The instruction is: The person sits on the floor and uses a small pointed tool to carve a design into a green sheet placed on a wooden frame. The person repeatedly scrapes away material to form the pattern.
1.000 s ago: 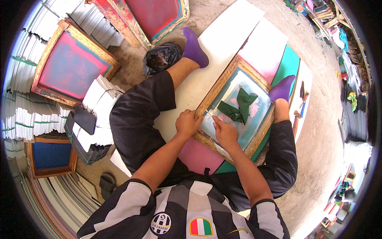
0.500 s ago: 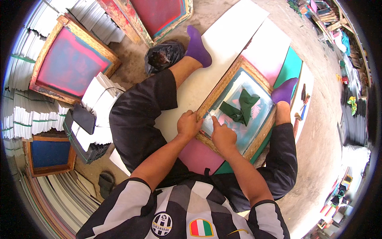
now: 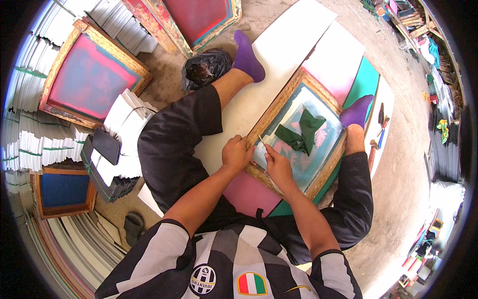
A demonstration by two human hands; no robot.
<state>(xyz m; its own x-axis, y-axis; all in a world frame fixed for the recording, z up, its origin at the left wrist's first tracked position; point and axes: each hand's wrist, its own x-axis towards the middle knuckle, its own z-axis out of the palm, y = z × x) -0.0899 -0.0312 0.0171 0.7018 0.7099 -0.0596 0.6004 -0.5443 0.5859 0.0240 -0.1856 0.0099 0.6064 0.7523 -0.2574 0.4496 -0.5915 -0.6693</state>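
A wooden screen-printing frame (image 3: pixel 318 87) lies tilted on the boards between my legs. Its mesh is blue and whitish, with pink leaf shapes. On the mesh rests a crumpled dark green cloth (image 3: pixel 309 130). My left hand (image 3: pixel 237 154) grips the frame's left wooden edge, fingers curled over it. In my right hand (image 3: pixel 279 167) is a thin, pale-tipped tool (image 3: pixel 262 141), pinched between the fingers. Its tip points at the inner side of the same wooden edge, close to my left fingers. Whether the tip touches the wood is hard to tell.
More screen frames (image 3: pixel 89 74) lean at the left and top, near bundled paper stacks (image 3: pixel 30 132). A black plastic bag (image 3: pixel 206 70) sits by my left foot. Several small hand tools (image 3: pixel 381 127) lie on a white board beyond my right foot. Clutter lines the far right.
My right hand has shifted slightly down; its index finger, stretched along the tool before, is now bent around it, exposing more of the tool. My left hand stays on the frame.
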